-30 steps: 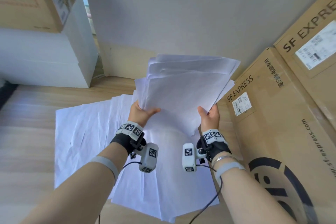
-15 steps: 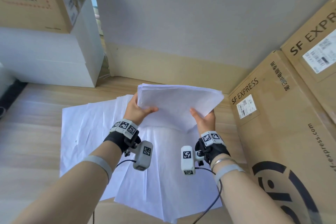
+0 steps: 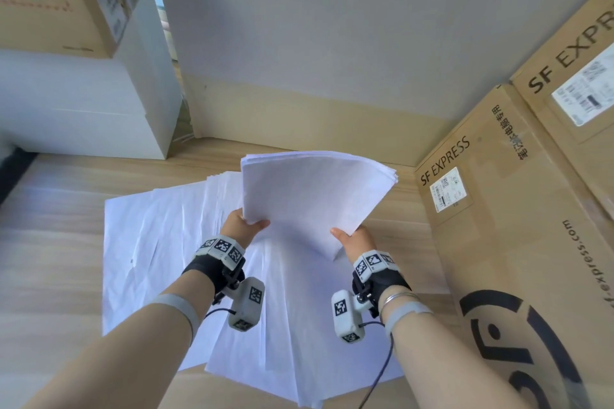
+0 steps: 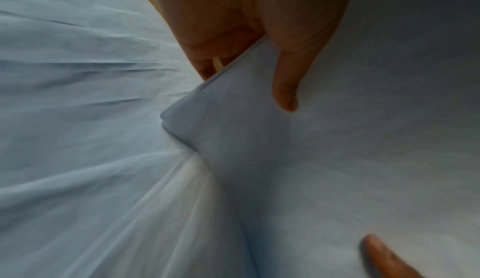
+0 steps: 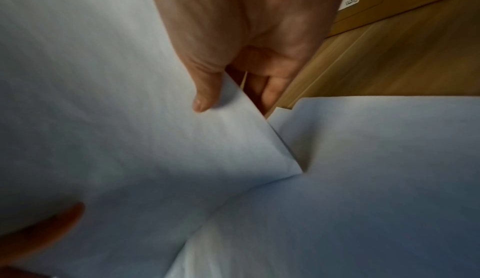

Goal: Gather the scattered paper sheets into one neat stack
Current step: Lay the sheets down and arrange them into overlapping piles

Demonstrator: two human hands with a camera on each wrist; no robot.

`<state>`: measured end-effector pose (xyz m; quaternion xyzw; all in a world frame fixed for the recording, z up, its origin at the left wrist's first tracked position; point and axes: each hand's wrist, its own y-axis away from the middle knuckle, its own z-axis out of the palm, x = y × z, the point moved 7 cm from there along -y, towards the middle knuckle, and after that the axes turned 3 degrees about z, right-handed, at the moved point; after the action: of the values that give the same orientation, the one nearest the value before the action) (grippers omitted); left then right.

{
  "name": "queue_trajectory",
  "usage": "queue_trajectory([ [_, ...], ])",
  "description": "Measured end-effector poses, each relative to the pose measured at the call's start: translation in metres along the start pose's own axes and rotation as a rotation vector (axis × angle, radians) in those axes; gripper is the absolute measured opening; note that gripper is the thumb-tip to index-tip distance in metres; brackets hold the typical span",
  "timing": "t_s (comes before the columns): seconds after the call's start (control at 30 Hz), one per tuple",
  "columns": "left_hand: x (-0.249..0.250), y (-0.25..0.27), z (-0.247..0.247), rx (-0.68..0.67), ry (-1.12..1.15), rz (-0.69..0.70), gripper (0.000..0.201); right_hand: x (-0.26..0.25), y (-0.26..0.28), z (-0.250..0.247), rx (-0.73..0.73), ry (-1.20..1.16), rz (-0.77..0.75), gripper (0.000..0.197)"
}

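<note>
Here both hands hold the paper stack (image 3: 312, 196) tilted above the loose sheets (image 3: 159, 242) spread on the floor: left grip (image 3: 240, 228) pinches its left edge, right grip (image 3: 354, 241) its right edge.

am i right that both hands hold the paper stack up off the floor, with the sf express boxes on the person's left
Not quite. Both the left hand and right hand do hold the paper stack up, but the head view shows the SF Express boxes on the person's right.
</note>
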<state>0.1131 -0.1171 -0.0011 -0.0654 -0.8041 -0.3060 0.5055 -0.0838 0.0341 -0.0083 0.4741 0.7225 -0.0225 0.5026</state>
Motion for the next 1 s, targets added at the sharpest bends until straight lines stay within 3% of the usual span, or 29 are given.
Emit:
queue_trajectory([
  [0.1,-0.001,-0.001,-0.006,0.034,0.051,0.033,0.029,-0.008,-0.004,-0.002,0.017,0.012,-0.049,0.030],
  [0.33,-0.035,-0.002,-0.015,-0.067,0.173,-0.055,0.022,-0.018,0.004,0.014,-0.115,0.048,-0.073,0.032],
  [0.47,-0.048,-0.005,-0.036,0.021,0.135,-0.054,0.019,0.004,0.001,0.022,-0.128,0.058,-0.025,0.034],
  [0.53,-0.057,-0.005,-0.052,0.068,0.120,-0.072,0.027,0.032,-0.006,0.006,-0.026,0.139,0.088,0.048],
  [0.63,-0.073,-0.006,-0.073,0.114,0.114,-0.099,0.030,0.077,-0.005,-0.020,0.084,0.375,0.339,0.085],
  [0.7,-0.086,-0.007,-0.082,0.126,0.137,-0.128,0.030,0.094,0.001,-0.027,0.091,0.440,0.452,0.105],
  [0.77,-0.096,-0.007,-0.085,0.129,0.147,-0.150,0.030,0.100,0.002,-0.024,0.074,0.463,0.469,0.114],
  [0.87,-0.107,-0.008,-0.085,0.111,0.159,-0.177,0.027,0.096,0.005,-0.014,0.040,0.456,0.479,0.110],
  [1.0,-0.114,-0.009,-0.085,0.102,0.170,-0.193,0.021,0.088,0.008,-0.008,0.039,0.429,0.479,0.091],
])
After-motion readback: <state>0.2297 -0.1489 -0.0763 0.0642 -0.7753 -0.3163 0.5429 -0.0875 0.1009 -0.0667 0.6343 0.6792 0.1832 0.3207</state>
